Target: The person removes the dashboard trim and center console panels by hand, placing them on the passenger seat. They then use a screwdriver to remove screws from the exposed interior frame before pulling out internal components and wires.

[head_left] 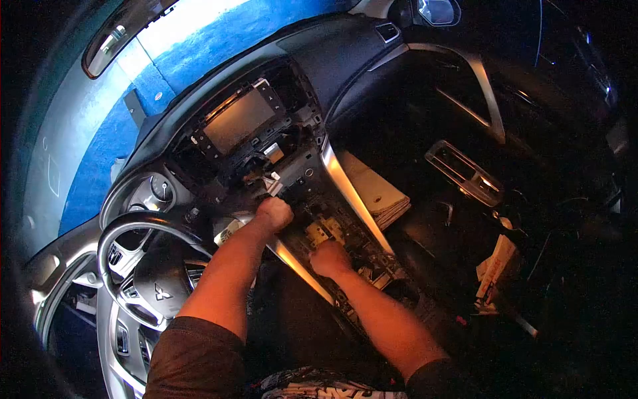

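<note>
My left hand [274, 214] is closed at the lower edge of the open dashboard cavity, just below a pale connector-like piece [272, 183]. Its fingers point away from me, so whatever they grip is hidden. My right hand [330, 259] is curled into a fist over the stripped centre console [312, 193], against the near edge of a yellowish bracket-like part [323, 231]. I cannot make out what is inside that fist. Above both hands, a display unit [240, 120] sits in the dashboard with its surrounding trim off.
The steering wheel [143, 225] stands to the left. Silver trim strips [349, 189] border the console. Folded cardboard-like sheets [375, 193] lie to its right. Farther right are a loose trim frame [465, 171] and a torn paper-like piece [495, 266].
</note>
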Demonstrator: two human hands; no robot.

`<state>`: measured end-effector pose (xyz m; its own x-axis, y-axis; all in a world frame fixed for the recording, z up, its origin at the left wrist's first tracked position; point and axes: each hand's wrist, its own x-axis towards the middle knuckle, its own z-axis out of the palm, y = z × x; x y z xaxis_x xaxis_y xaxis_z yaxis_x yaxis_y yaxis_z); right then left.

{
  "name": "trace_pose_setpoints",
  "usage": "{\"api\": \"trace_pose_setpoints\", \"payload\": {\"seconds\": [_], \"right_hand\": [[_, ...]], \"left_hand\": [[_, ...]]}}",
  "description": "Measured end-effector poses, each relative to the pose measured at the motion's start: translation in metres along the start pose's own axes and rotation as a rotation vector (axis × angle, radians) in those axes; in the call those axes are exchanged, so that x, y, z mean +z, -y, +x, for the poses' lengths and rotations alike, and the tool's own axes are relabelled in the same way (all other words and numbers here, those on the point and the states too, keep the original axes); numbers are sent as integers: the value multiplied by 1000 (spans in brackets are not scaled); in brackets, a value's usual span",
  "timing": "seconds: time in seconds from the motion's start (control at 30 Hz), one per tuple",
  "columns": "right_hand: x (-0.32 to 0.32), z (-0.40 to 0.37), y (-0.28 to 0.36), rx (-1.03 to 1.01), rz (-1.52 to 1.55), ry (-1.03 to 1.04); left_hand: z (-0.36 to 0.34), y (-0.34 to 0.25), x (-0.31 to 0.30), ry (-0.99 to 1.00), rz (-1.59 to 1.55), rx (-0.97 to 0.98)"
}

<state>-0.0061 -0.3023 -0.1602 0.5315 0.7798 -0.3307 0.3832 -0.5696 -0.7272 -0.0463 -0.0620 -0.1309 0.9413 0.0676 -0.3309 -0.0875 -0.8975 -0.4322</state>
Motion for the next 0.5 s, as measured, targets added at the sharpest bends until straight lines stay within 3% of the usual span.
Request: {"api": "trace_pose_setpoints", "payload": {"seconds": [0.03, 0.13, 0.23, 0.33, 0.43, 0.5], "right_hand": [[1, -1, -2, -13, 9, -22], [4, -1, -5, -11, 17, -62], [4, 5, -12, 15, 55, 1], [-5, -1, -14, 33, 102, 17], [-19, -11, -20, 14, 81, 84], [-25, -17, -23, -34, 49, 71]], "left_hand": [[0, 2, 4, -47, 34, 72], [4, 4, 9, -12, 44, 6], [-5, 4, 10, -186, -120, 18], [-5, -11, -20, -4, -252, -248], [-3, -5, -25, 143, -146, -126], [-5, -6, -31, 155, -229, -176]]}}
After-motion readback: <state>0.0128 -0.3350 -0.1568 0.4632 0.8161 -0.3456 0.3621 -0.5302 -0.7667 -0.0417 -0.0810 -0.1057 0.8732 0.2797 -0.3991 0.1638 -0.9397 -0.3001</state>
